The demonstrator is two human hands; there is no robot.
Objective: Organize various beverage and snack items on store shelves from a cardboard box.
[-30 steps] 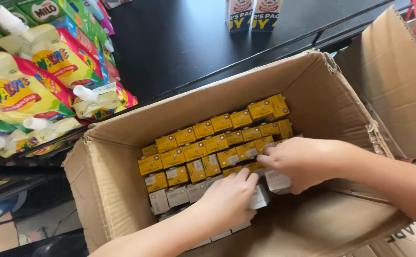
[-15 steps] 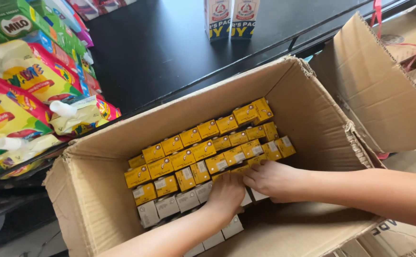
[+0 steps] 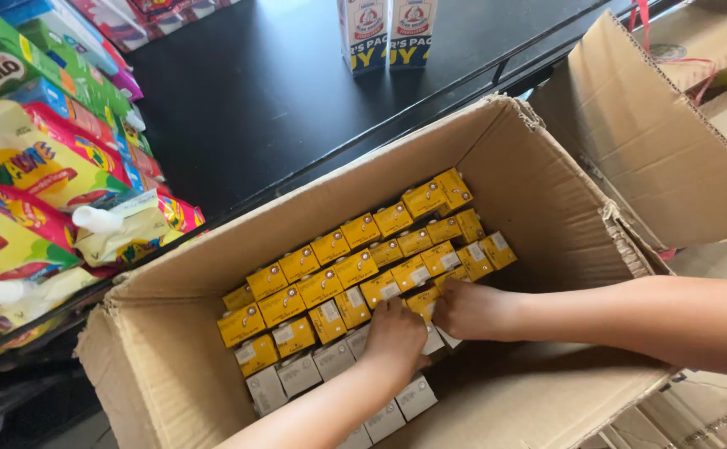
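An open cardboard box [image 3: 546, 183] holds several rows of small drink cartons [image 3: 355, 266] with yellow tops and pale sides, packed upright. Both my hands reach down into its near side. My left hand [image 3: 394, 334] comes in from below, fingers curled over cartons in the near rows. My right hand [image 3: 470, 310] comes in from the right, its fingers pressed on cartons right beside the left hand. The two hands almost touch, and the cartons under them are hidden.
A black shelf [image 3: 280, 91] runs behind the box, with two tall white and blue cartons [image 3: 384, 33] standing at its back. Colourful drink pouches [image 3: 39, 199] and packs fill the left. Another open cardboard box [image 3: 655, 141] stands at the right.
My hands have come closer together at the middle of the near rows. The right hand slid left off the right-hand cartons, and the view shifted slightly.
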